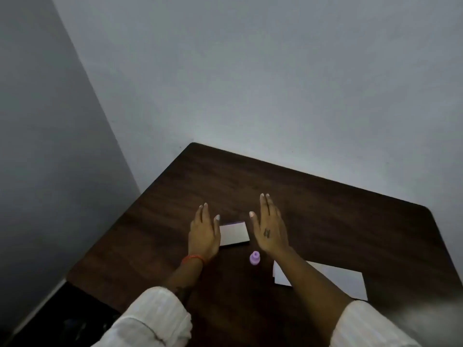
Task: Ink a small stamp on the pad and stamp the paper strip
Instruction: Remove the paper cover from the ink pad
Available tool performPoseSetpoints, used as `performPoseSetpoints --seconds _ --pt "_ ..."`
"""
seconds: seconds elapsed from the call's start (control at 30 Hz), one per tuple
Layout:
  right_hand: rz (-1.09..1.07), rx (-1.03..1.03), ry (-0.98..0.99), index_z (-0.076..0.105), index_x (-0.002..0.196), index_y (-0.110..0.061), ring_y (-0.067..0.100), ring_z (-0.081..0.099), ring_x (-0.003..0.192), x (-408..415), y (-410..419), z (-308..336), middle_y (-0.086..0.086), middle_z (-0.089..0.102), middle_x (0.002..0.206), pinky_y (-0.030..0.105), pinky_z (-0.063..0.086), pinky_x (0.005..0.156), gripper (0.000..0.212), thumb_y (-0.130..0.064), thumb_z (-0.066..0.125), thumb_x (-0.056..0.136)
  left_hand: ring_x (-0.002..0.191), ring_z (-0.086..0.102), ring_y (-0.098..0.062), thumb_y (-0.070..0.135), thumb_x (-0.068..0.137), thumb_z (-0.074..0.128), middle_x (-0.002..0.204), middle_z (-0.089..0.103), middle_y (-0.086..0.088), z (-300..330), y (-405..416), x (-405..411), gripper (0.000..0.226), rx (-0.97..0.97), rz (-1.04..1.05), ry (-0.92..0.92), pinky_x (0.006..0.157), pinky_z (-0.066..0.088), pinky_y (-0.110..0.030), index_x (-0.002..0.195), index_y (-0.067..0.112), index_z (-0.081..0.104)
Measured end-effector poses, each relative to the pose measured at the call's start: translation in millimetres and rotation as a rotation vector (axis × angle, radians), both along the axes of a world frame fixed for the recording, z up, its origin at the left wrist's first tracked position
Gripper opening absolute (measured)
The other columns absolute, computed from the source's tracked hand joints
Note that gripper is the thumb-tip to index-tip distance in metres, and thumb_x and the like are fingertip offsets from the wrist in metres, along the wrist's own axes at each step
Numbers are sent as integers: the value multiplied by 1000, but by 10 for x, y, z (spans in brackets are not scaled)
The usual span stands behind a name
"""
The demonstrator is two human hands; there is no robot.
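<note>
Standing upright, knob up, stamp (254, 258) sits between two empty hands.

Dim, bluish, soft picture; wall (250, 83) brightest just above the dark table (325, 221), bottom-right corner smeared, lines bowed at edges.

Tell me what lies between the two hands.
In the head view, the closed ink pad lies between the left hand and right hand.

The right forearm covers the near-left part of the paper strip (345, 279) (its corner shows again left of the arm), and the left hand (203, 236) hides the ink pad's (234, 234) left edge.
</note>
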State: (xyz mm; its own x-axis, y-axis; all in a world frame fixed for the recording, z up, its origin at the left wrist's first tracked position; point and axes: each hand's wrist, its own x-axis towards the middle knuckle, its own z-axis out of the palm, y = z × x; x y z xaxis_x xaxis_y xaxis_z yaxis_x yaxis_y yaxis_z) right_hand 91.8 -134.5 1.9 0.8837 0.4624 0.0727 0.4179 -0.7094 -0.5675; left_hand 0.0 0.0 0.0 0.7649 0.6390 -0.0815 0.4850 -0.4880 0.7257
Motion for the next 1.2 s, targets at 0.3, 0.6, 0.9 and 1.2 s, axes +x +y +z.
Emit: performPoseSetpoints --seconds 0.3,0.6,0.9,1.2 --pt "-47 -183 207 43 134 -9 30 44 127 4 165 -371 17 46 139 36 40 102 45 -26 50 94 121 48 -35 21 91 53 137 44 -24 -250 115 102 44 -197 86 286 103 38 -38 129 1 48" --pt "-88 -162 237 61 117 -8 27 56 114 57 258 -404 13 58 128 35 48 94 31 -24 55 91 115 56 -31 14 89 54 124 61 -18 -262 92 215 36 -178 50 307 100 45 -38 123 4 57" --pt "-119 -4 165 68 105 -11 24 62 92 -12 339 -274 11 65 106 22 40 70 21 -20 59 88 119 50 -31 11 92 46 127 55 -21 -74 107 159 36 -56 93 242 102 39 -38 127 1 52" --pt "28 130 251 63 115 -11 19 63 99 -509 490 -279 9 67 111 20 43 81 34 -16 67 82 113 55 -32 18 87 60 118 64 -18 -102 261 -530 37 -24 162 179 98 46 -41 123 8 58"
